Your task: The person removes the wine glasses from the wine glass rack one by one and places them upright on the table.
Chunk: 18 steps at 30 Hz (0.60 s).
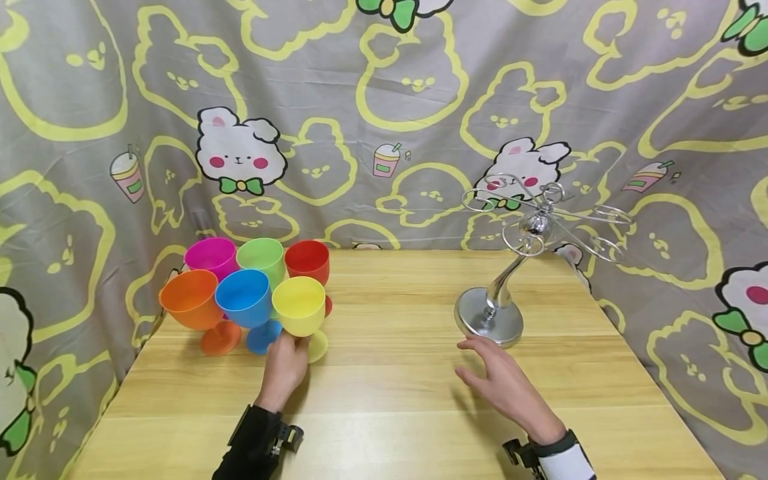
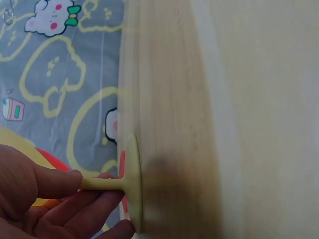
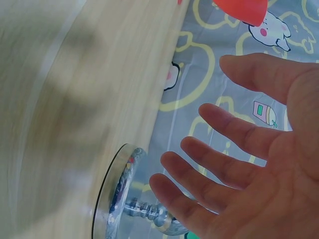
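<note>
My left hand (image 1: pixel 286 370) pinches the stem of a yellow plastic goblet (image 1: pixel 298 307) between thumb and fingers. In the left wrist view the goblet's stem (image 2: pixel 102 183) and round foot (image 2: pixel 132 184) show clearly; whether the foot touches the table cannot be told. My right hand (image 1: pixel 507 387) is held above the table with its fingers spread and nothing in them. Just beyond it stands a shiny metal rack (image 1: pixel 489 320) with a round base, a curved stem and wire loops at the top.
Beside the yellow goblet are a blue goblet (image 1: pixel 244 300), an orange one (image 1: pixel 191 300), a red one (image 1: pixel 308 261), a green one (image 1: pixel 261 259) and a magenta one (image 1: pixel 212 257). The wooden table (image 1: pixel 390 320) ends at a patterned grey curtain (image 1: pixel 336 87).
</note>
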Tool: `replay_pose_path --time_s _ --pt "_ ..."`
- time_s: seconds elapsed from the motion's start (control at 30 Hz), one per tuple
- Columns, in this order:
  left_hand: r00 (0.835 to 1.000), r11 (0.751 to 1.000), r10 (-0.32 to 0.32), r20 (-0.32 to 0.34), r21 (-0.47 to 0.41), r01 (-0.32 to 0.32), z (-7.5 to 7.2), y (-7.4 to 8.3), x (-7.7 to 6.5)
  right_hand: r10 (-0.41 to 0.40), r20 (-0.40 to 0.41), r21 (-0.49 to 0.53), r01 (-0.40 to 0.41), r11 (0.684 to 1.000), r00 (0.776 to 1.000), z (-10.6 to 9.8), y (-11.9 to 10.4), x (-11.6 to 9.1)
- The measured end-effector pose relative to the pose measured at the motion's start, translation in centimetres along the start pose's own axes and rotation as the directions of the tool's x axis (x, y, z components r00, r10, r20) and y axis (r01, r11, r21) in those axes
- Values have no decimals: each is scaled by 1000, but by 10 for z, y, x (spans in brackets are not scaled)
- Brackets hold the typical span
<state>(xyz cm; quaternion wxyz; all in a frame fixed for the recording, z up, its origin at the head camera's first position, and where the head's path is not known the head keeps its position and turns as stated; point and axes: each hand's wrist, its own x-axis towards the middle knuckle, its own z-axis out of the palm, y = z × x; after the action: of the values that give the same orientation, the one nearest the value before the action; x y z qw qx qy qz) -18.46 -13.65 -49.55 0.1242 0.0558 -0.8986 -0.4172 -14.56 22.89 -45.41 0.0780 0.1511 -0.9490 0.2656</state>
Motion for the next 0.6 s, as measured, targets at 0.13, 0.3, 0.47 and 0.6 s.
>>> replay_pose_path --time_s 0.13,0.3,0.47,0.6 --pt "1000 1000 -21 10 7 21 -2 1 3 9 9 9 -9 1000 1000 0 1 -1" --pt "1000 1000 -20 3 0 20 -2 1 6 15 18 7 -15 1000 1000 1 2 -1" --pt "1000 1000 -19 -10 0 19 -2 0 7 14 12 1 -14 1000 1000 1 2 -2" --pt "999 999 -40 0 -3 40 -1 0 8 10 5 1 -11 1000 1000 2 3 -2"
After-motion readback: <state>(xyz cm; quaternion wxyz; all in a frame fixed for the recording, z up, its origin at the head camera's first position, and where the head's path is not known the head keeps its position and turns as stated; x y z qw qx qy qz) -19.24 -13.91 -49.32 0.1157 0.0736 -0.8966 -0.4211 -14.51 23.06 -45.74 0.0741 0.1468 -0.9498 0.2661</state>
